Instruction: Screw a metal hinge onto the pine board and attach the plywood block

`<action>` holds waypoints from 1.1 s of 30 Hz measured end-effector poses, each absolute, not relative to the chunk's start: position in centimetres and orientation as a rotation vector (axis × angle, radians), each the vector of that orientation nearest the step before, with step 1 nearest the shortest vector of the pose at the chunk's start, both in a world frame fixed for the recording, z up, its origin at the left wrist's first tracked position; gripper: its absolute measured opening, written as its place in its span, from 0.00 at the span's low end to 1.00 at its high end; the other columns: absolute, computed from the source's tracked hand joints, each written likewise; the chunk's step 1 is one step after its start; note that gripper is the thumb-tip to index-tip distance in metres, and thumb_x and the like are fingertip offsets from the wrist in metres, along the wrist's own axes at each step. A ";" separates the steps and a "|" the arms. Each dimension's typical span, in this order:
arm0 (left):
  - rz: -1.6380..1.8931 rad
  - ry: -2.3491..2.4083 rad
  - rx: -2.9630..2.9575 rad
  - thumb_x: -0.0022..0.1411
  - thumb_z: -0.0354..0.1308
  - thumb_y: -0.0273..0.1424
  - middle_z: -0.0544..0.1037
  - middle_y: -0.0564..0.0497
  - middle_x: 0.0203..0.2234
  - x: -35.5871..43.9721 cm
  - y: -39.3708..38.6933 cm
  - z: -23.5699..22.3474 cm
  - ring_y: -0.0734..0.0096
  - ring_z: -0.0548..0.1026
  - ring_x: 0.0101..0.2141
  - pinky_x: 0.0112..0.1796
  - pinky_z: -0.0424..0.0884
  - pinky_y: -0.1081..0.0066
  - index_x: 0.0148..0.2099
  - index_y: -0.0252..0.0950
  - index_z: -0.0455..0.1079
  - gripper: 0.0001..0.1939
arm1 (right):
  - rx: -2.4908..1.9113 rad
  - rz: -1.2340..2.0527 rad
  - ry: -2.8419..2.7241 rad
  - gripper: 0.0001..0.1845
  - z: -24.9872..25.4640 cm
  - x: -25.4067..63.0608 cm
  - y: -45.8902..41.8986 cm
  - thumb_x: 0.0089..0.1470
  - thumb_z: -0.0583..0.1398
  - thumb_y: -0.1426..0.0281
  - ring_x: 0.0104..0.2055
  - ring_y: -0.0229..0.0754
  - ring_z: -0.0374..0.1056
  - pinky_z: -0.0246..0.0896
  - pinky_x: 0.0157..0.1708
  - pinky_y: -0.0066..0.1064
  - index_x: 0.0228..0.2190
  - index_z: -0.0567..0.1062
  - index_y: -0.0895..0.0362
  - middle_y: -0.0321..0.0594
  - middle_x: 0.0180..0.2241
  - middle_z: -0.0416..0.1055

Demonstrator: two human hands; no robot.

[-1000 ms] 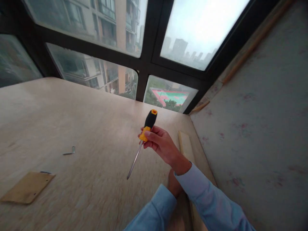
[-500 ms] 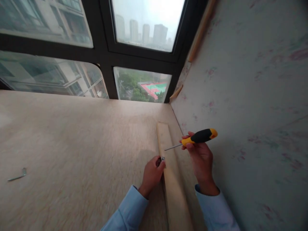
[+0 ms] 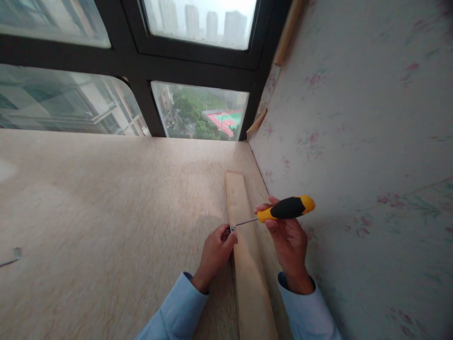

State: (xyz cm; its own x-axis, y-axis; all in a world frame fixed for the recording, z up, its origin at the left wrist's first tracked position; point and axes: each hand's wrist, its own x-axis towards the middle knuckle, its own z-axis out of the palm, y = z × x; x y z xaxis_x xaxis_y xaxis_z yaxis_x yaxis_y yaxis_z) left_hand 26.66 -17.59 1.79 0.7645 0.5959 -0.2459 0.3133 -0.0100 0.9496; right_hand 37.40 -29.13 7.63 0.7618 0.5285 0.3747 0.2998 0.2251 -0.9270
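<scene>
The right hand (image 3: 292,240) closes around a black-and-yellow screwdriver (image 3: 288,208), pointed left at a small silvery metal piece (image 3: 232,229) that the left hand (image 3: 216,250) pinches at the edge of a long, pale wooden strip (image 3: 248,264). Far left of both hands, a bent silvery rod (image 3: 17,254) lies on the beige, mottled surface (image 3: 123,212).

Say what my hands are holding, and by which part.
The right hand holds the screwdriver by its handle, near the shaft. The left hand pinches a small metal piece; its fingers hide exactly where.
</scene>
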 end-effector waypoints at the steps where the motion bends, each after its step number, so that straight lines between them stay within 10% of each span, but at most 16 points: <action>1: 0.258 0.743 1.607 0.60 0.53 0.39 0.82 0.45 0.39 26.6 -17.6 1.8 0.61 0.80 0.38 0.39 0.73 0.68 0.45 0.35 0.75 0.17 | -1.371 0.194 -0.749 0.18 7.5 37.4 -29.1 0.62 0.61 0.68 0.46 0.44 0.76 0.70 0.52 0.43 0.53 0.72 0.48 0.37 0.44 0.78; 33: 0.243 0.769 1.617 0.60 0.52 0.37 0.82 0.46 0.34 26.7 -17.7 2.2 0.62 0.79 0.35 0.36 0.71 0.69 0.42 0.34 0.75 0.16 | -1.388 0.221 -0.698 0.18 6.5 37.6 -28.9 0.55 0.66 0.67 0.44 0.46 0.77 0.74 0.47 0.41 0.49 0.75 0.50 0.39 0.42 0.80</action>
